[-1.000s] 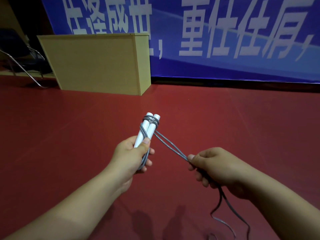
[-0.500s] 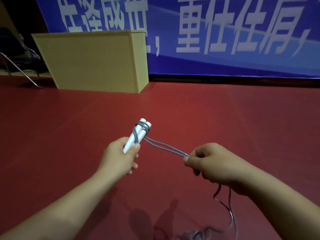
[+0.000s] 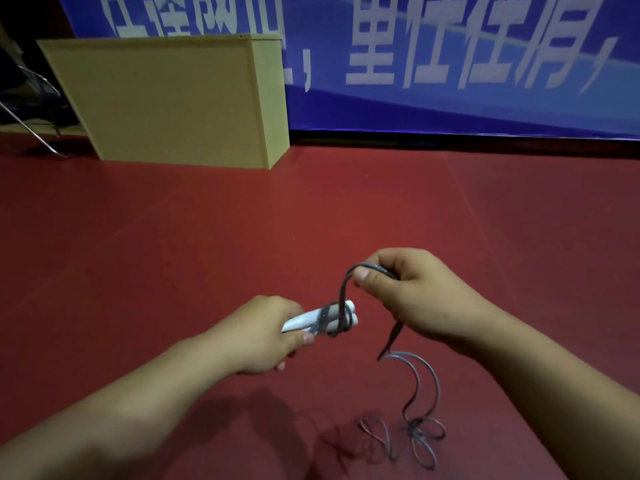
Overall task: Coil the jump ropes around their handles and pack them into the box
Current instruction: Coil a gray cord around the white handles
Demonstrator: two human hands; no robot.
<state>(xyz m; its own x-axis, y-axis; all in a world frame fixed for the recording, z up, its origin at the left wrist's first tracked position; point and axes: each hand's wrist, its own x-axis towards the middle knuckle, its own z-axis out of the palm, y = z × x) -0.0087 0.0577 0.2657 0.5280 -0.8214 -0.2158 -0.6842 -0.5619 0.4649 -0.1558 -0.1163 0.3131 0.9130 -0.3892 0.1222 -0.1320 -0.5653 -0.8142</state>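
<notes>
Far left: metal chair legs point(image 3: 31, 129), mostly cut off. Next, tan box point(image 3: 166, 98) on red floor point(image 3: 173, 237), against blue banner point(image 3: 450, 64) w/ white lettering. Box is well apart from both hands. Left hand point(image 3: 263, 332) grips the two white handles point(image 3: 318, 318) side by side, thumb underneath, tips pointing right. Grey rope point(image 3: 341, 303) wraps round handles near their tips, then rises to right hand point(image 3: 412, 299), which pinches it btwn thumb & curled fingers, above & right of handles. Rest of rope hangs below right hand & lies in loose loops on floor at lower right.
</notes>
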